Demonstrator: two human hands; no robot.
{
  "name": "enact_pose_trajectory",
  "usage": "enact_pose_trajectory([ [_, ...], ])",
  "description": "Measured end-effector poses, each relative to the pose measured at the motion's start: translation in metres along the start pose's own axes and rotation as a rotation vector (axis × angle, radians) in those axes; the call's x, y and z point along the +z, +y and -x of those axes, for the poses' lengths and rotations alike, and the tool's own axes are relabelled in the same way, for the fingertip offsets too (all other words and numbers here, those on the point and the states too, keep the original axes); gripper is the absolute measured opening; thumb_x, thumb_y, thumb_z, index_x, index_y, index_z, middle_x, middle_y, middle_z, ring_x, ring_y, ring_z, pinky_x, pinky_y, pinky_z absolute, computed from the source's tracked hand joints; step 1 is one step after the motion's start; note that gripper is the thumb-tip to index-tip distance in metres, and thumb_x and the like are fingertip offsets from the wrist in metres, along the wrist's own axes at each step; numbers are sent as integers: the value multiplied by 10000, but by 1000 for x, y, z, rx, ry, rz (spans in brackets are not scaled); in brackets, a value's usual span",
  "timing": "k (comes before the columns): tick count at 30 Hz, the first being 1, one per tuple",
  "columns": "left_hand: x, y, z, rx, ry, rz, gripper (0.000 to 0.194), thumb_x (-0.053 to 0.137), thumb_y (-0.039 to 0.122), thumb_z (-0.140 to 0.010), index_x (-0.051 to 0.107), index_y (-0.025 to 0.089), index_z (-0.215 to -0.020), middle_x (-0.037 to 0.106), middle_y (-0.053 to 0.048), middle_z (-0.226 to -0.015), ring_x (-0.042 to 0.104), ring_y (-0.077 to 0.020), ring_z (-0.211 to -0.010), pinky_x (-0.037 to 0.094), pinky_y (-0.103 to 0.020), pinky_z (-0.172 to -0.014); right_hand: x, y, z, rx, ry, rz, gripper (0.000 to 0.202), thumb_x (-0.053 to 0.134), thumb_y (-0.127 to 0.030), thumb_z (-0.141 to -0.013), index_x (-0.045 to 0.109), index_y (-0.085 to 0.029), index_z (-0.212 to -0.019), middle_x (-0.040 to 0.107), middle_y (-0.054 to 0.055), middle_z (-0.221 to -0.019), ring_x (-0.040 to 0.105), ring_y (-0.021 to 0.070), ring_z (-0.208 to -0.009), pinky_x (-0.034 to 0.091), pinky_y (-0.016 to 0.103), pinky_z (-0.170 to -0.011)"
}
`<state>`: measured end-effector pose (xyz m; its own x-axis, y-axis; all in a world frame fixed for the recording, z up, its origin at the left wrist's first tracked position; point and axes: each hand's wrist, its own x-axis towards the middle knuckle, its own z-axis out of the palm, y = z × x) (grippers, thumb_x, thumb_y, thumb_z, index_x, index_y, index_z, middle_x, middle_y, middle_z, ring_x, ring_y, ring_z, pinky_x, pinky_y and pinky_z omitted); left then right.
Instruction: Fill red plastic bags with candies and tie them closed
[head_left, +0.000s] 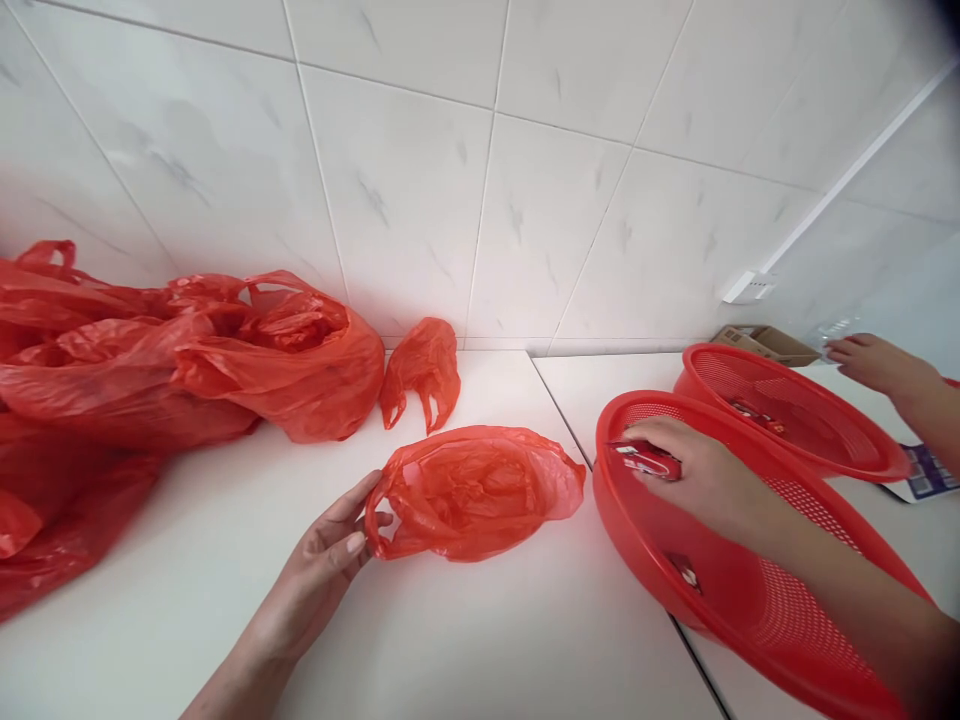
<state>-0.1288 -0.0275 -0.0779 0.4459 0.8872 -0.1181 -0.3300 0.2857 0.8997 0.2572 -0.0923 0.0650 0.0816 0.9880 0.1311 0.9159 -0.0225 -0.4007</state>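
My left hand pinches the handle at the left end of a red plastic bag. The bag lies on the white table with its mouth spread wide. My right hand is over the far left part of a red plastic basket with perforated sides. Its fingers are closed on a small red packet with white print, just inside the rim. Another small dark red packet lies lower in the same basket, apart from my hand.
Full red plastic bags crowd the left side. A small crumpled red bag rests by the tiled wall. At right, a second red basket holds several small packets. Beyond it are a cardboard box and another person's hand.
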Motion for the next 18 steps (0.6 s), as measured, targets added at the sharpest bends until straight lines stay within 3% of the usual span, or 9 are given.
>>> enact_pose_trajectory([
  [2, -1, 0, 0, 3, -8, 8, 667, 665, 405, -783, 420, 317, -1398, 644, -64, -1114, 543, -240, -1085, 367, -392, -1026, 0, -30, -4, -136, -83, -62, 252, 523, -177, -812, 627, -298, -1007, 617, 8, -1129, 588, 197, -1018, 478, 302, -862],
  [5, -1, -1, 0, 10, -13, 14, 660, 658, 396, -792, 415, 316, -1401, 628, -71, -1140, 536, -248, -1090, 360, -409, -1027, 17, -69, -15, -293, -314, -146, 300, 532, -130, -796, 633, -302, -1020, 604, 6, -1103, 596, 168, -939, 477, 287, -817],
  [9, 0, 0, 1, 21, -16, 14, 646, 654, 397, -794, 431, 302, -1393, 628, -80, -1102, 538, -249, -1055, 385, -405, -989, 57, -93, -44, -401, -467, -127, 358, 585, -143, -753, 631, -297, -1074, 598, 14, -1091, 597, 158, -871, 473, 267, -719],
  [11, 1, 0, 2, 22, -10, 16, 641, 654, 392, -793, 438, 298, -1389, 630, -78, -1083, 538, -243, -1042, 396, -389, -971, 67, -95, -57, -414, -442, -88, 492, 659, -180, -704, 588, -307, -1174, 573, 24, -1170, 591, 183, -931, 476, 291, -753],
  [13, 1, 0, 2, 22, -7, 9, 638, 648, 386, -796, 436, 296, -1390, 625, -78, -1087, 536, -240, -1037, 398, -381, -964, 63, -93, -64, -398, -380, -73, 585, 689, -203, -677, 550, -324, -1233, 559, 18, -1222, 575, 205, -1015, 468, 320, -826],
  [15, 0, 0, 2, 24, -9, 5, 636, 642, 384, -800, 431, 295, -1394, 619, -78, -1093, 532, -242, -1043, 394, -384, -966, 47, -87, -61, -334, -299, -74, 498, 655, -252, -723, 570, -332, -1207, 568, 2, -1236, 565, 208, -1062, 459, 333, -868],
  [18, -2, -2, 0, 19, -9, 13, 636, 642, 387, -802, 430, 296, -1395, 621, -76, -1085, 525, -248, -1065, 385, -390, -978, 13, -62, -43, -111, -158, -21, 341, 572, -369, -806, 617, -323, -1141, 615, 11, -1181, 601, 205, -1004, 485, 330, -815],
])
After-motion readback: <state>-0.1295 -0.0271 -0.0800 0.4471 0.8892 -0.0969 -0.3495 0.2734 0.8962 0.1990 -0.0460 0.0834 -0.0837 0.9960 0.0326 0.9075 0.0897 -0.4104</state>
